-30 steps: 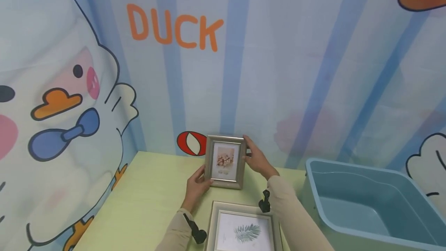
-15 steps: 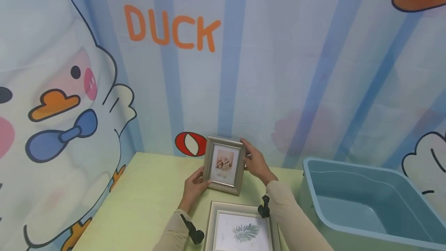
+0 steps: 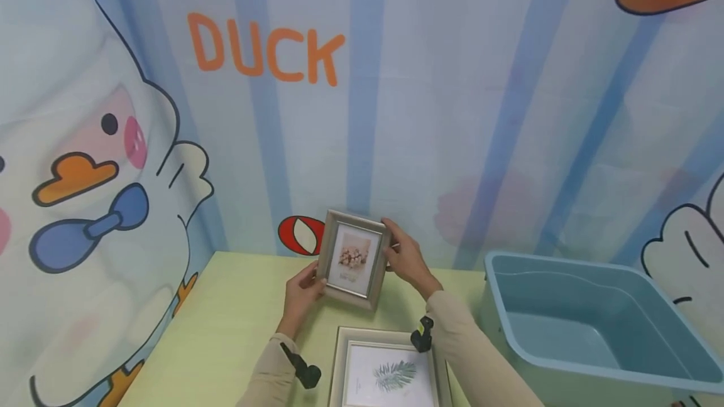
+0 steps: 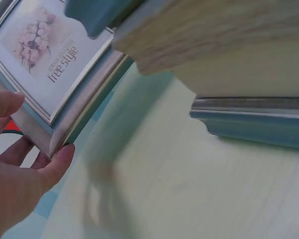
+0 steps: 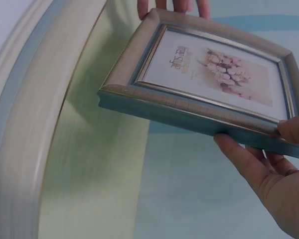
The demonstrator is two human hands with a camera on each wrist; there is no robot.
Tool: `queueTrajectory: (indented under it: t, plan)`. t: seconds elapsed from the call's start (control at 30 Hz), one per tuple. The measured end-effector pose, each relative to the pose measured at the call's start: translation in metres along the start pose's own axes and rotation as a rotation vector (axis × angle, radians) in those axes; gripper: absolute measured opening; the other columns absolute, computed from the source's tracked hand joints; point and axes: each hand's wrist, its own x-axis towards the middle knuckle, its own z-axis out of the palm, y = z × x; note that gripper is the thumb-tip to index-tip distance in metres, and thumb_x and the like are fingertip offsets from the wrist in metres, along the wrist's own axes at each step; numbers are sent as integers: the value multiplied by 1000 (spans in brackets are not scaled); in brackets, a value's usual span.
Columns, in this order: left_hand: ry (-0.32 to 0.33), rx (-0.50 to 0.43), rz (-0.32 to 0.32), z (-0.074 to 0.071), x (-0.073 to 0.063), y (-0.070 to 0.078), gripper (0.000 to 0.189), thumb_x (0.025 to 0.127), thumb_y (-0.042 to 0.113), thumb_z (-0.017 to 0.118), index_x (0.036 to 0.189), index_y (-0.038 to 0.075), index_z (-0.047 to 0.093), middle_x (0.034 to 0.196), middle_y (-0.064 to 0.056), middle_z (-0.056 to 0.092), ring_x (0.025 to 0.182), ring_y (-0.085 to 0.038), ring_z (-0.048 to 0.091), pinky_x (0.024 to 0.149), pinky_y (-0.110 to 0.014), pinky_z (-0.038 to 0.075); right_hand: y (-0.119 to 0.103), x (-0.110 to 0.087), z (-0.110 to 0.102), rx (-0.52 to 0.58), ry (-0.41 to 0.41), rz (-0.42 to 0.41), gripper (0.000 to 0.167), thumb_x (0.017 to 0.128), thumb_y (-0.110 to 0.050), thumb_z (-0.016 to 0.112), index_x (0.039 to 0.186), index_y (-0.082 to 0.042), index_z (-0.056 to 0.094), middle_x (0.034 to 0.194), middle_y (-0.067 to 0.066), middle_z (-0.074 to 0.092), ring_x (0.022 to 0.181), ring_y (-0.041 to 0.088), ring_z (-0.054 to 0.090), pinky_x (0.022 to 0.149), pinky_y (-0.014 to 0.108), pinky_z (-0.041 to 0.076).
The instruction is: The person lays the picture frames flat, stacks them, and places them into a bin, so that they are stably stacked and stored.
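Note:
Both hands hold a small silvery-beige picture frame point(image 3: 353, 253) with a pink flower print, tilted, above the table's far part. The left hand point(image 3: 301, 297) grips its lower left corner, thumb on the front and fingers behind, as the left wrist view shows on the frame's corner point(image 4: 27, 117). At the upper right side the right hand point(image 3: 408, 259) grips the edge; in the right wrist view its thumb lies on the front border point(image 5: 214, 112). Nearer the body lies a larger cream picture frame point(image 3: 390, 375) with a green leaf print, partly cut off by the view's bottom.
A blue-green plastic tub point(image 3: 571, 325) stands right of the frames on the pale yellow-green table point(image 3: 226, 319). Behind the table hangs a striped duck-print cloth point(image 3: 407, 112). In the left wrist view, moulded frame edges point(image 4: 254, 122) fill the upper right.
The small frame has tilted sideways, its top leaning left, and lifted slightly with both hands. The head view has shifted a little to the right. The larger frame stays on the table.

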Motion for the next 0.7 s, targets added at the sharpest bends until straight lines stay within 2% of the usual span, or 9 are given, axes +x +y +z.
queueTrajectory:
  t: [0.17,0.27,0.33,0.43,0.53,0.6,0.7]
  plan:
    - [-10,-10,90,-3,-6,18,49,90,-1,68,138,4,59,126,-27,64,100,-17,67,71,-22,60,-13,-6,-4,38,35,-29,59,99,1,51,154,-15,38,115,27,61,100,39,67,70,50,63]
    - [-3,24,151,-7,-11,31,47,89,1,69,136,4,61,123,-25,66,100,-19,66,71,-22,60,-21,-11,-9,91,46,-40,57,100,-1,52,154,-16,39,114,27,61,98,39,66,67,46,64]
    - [3,57,145,-9,-14,41,47,89,3,70,136,5,61,127,-23,66,109,-26,65,78,-27,60,-26,-16,-12,132,49,-44,57,100,-2,54,153,-17,40,115,27,60,97,38,65,66,44,64]
    - [9,101,103,-10,-17,54,47,91,3,69,137,4,60,135,-21,63,122,-35,59,97,-40,56,-35,-24,-17,172,59,-53,56,100,-2,55,152,-17,41,115,28,59,96,38,63,65,41,64]
    - [15,117,72,-9,-23,63,48,91,4,68,138,5,59,138,-20,61,129,-35,55,107,-48,48,-41,-33,-22,186,83,-53,55,100,-2,56,151,-18,44,114,28,58,97,37,63,65,41,64]
    - [21,109,79,-8,-27,68,47,92,3,68,138,4,59,138,-20,61,130,-34,55,106,-44,49,-45,-40,-25,212,102,-36,55,99,-1,57,150,-19,45,113,27,58,98,37,63,66,42,64]
    - [28,69,104,-6,-36,76,45,91,1,67,136,3,61,138,-19,61,131,-32,54,97,-28,54,-50,-53,-30,257,131,-17,56,98,1,57,149,-19,45,113,27,57,98,35,63,66,44,64]
